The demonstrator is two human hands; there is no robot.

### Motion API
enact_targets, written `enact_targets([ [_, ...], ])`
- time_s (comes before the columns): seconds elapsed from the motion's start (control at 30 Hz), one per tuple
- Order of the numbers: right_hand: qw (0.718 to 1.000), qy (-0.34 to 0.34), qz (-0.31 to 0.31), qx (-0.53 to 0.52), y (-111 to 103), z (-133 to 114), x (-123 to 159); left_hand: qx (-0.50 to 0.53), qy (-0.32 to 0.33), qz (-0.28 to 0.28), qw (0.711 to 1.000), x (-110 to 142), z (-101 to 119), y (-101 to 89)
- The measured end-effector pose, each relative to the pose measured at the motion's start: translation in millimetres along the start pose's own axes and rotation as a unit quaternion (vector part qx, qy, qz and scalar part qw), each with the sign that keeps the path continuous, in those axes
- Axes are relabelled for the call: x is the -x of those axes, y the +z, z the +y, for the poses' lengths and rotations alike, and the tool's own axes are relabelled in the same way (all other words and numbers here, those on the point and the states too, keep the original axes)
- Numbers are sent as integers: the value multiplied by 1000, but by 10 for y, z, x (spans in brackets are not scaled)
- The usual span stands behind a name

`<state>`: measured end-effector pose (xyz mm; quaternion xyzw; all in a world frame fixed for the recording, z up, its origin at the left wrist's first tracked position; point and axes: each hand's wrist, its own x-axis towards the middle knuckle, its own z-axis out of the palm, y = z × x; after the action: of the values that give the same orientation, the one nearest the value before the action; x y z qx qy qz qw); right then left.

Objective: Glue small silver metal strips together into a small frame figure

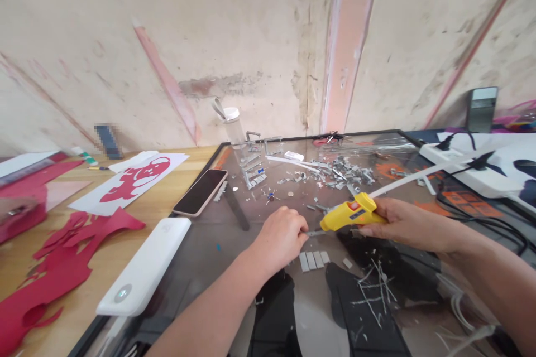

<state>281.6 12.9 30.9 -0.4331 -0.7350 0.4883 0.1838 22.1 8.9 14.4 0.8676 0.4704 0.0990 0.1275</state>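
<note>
In my right hand (404, 224) is a yellow hot glue gun (348, 214), its nozzle pointing left and down. A long white glue stick (412, 177) sticks out of its back end. My left hand (281, 235) pinches a thin grey strip (315, 233) just left of the nozzle. Whether the nozzle touches the strip, I cannot tell. Several small grey rectangles (314, 260) lie in a row just below the strip. A heap of grey scraps (345, 172) is spread farther back, and thin strands of dried glue (379, 290) lie at the right front.
At the left are a smartphone (201, 192), a white power bank (144, 268) and red cut paper (67, 268). A clear bottle (235, 131) stands at the back. A white power strip (473, 170) with black cables lies right. Another person's hand (17, 209) shows at the far left.
</note>
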Motion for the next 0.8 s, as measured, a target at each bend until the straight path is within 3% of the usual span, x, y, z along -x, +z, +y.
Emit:
enact_targets([
  [0.8,998,-12,6,56,40,-31,-15,-3,-1,-1,1000,-3,6,17],
])
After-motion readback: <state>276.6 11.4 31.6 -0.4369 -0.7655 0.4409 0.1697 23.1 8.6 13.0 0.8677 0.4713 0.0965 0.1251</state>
